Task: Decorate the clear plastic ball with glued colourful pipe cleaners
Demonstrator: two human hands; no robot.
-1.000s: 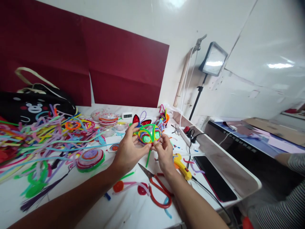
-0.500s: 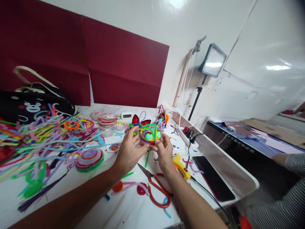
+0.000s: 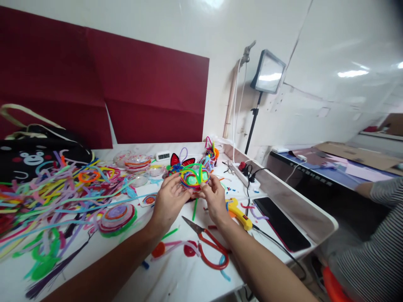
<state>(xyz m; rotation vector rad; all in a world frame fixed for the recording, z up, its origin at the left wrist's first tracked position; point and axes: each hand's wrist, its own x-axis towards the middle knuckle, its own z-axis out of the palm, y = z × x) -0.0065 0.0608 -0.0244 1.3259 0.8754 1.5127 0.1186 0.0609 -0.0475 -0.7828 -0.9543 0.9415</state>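
A round, multicoloured pipe-cleaner craft piece is raised above the white table, with green strips across it and two pale green circles. My left hand grips its left edge, fingers bent round it. On its lower right, my right hand pinches the rim between thumb and fingers. Just behind stands another pipe-cleaner piece with red, black-edged ears. Below the hands lie orange-handled scissors with the blades partly apart. A yellow glue gun rests right of my right wrist.
Loose pipe cleaners heap up on the left, near a coiled disc and a black bag. A phone, a power strip and cables line the right edge. Another person's striped sleeve shows far right.
The view has shifted slightly, so most things sit a little further left. Both hands keep hold of the craft piece, which looks almost unchanged in pose.
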